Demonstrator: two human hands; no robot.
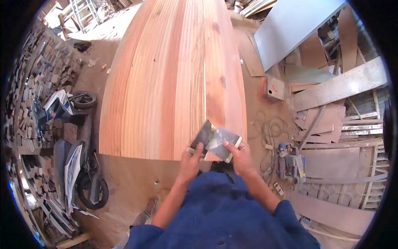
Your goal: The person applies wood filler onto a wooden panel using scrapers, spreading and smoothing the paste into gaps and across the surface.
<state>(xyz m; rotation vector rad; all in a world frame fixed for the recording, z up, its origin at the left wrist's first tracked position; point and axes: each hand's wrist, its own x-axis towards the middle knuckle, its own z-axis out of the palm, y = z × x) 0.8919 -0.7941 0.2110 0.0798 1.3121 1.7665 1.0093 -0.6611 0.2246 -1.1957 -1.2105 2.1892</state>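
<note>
Both hands are near the front edge of a large wooden panel [153, 83] made of joined strips. My left hand [191, 162] is closed on a dark flat scraper-like plate [204, 135], thumb on top. In my right hand [241, 157] is a second flat grey plate [224, 143] with a pale smear on it, pinched between thumb and fingers. The two plates meet or overlap at their inner edges, above the panel's front edge. A narrow pale line runs along a joint of the panel, just beyond the plates.
A motorcycle [74, 153] stands at the left beside stacked wood offcuts [41, 83]. To the right are a power tool [291, 164], a cable [271, 128] on the floor, a box [274, 88], a large grey board [294, 29] and leaning planks [340, 85].
</note>
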